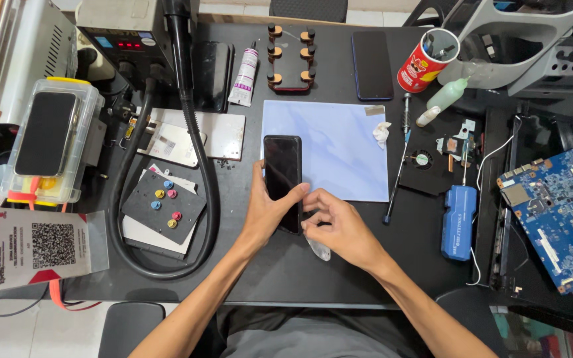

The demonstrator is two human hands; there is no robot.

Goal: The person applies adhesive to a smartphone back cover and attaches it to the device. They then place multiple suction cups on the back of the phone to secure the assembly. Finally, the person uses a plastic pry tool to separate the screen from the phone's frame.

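A black phone point(282, 169) lies face up on the dark bench, its top end over the left edge of a pale blue mat point(339, 142). My left hand point(266, 211) grips its lower left side, thumb across the glass. My right hand point(339, 222) pinches at the phone's lower right edge. A clear, thin plastic piece point(319, 248) sticks out under my right hand; whether it is held I cannot tell.
A thick black hose point(203, 166) loops at left around a dark pad with coloured dots point(164, 204). A second phone point(372, 64), a glue tube point(244, 76), a red cup point(427, 61), a screwdriver point(397, 174), a blue tool point(459, 222) and a circuit board point(558, 212) surround the mat.
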